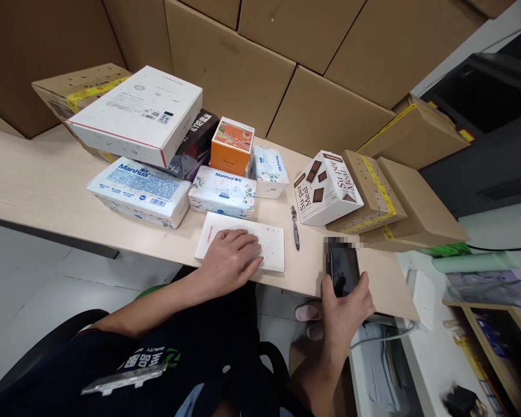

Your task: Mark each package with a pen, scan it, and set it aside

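With the phone (pixel 346 267) at the front edge of the tabletop (pixel 386 281), the right hand (pixel 346 307) does well gripping its sides between thumb and fingers, while the left hand (pixel 230 258), relaxed and gripping nothing, should rest lightly on the white box (pixel 272 246).

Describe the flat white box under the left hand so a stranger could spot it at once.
On the pale table, go to the edge nearest the person. There the left hand rests on a flat white box. Red lettering at one end sets it apart from the blue-lettered pack behind it.
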`<state>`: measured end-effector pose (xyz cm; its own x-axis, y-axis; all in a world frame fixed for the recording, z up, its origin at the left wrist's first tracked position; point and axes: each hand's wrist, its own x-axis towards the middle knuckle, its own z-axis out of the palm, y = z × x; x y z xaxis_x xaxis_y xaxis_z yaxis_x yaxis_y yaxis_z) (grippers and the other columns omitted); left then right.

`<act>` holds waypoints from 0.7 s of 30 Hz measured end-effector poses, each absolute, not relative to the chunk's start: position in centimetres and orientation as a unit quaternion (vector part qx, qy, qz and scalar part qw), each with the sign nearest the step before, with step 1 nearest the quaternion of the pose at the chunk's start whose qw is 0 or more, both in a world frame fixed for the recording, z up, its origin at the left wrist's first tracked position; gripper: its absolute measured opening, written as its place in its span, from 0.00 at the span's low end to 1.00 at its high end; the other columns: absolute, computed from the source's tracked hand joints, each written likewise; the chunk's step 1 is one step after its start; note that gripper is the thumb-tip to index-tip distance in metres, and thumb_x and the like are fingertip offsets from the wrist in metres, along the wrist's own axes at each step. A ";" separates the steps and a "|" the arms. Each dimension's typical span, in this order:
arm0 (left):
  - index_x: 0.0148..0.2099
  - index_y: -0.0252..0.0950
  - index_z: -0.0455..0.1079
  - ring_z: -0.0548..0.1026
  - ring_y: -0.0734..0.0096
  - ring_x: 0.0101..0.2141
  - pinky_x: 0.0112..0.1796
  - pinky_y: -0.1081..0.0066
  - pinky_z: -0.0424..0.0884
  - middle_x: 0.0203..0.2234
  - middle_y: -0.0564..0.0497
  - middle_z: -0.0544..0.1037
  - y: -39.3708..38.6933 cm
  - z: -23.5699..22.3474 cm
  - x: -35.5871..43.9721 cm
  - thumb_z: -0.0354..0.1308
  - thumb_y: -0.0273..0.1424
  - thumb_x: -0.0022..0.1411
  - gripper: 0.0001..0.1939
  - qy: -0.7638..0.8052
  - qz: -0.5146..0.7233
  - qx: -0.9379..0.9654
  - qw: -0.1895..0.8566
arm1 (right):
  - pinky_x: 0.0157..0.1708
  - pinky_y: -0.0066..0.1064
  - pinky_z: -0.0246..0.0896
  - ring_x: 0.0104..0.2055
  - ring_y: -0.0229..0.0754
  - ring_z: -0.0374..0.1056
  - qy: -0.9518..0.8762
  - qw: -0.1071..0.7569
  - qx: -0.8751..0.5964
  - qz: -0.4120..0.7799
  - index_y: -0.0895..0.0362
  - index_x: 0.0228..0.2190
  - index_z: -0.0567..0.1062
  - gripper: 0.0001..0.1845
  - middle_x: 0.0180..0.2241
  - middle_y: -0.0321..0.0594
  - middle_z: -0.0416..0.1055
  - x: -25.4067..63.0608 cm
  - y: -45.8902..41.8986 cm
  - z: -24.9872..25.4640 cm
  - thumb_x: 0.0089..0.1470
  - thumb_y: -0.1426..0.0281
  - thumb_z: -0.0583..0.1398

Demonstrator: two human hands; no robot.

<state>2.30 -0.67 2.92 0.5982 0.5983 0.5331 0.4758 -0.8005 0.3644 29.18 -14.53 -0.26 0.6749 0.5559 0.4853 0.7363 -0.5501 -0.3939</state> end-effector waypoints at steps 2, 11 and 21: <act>0.47 0.37 0.76 0.76 0.54 0.52 0.47 0.57 0.68 0.49 0.46 0.81 -0.7 2.9 2.3 0.56 0.34 0.69 0.11 0.298 0.329 0.892 0.079 | 0.56 0.67 0.53 0.59 0.73 0.62 -0.366 0.287 -0.876 -0.128 0.69 0.65 0.60 0.52 0.55 0.71 0.67 30.3 -14.3 -0.6 0.53 0.45 0.59; 0.45 0.36 0.76 0.78 0.55 0.50 0.48 0.59 0.69 0.47 0.49 0.82 -0.8 3.1 2.1 0.55 0.31 0.69 0.09 0.265 0.333 0.904 0.041 | 0.64 0.69 0.41 0.72 0.69 0.42 -0.506 0.286 -0.813 -0.047 0.56 0.67 0.58 0.48 0.70 0.63 0.47 27.6 -12.4 2.4 0.54 0.43 0.60; 0.42 0.35 0.74 0.81 0.60 0.43 0.42 0.62 0.75 0.38 0.48 0.84 -0.8 3.5 1.1 0.60 0.25 0.63 0.05 0.198 0.430 0.880 0.048 | 0.70 0.48 0.48 0.74 0.54 0.43 -0.714 0.206 -0.607 0.282 0.49 0.66 0.59 0.48 0.72 0.48 0.42 25.3 -8.1 3.7 0.47 0.66 0.69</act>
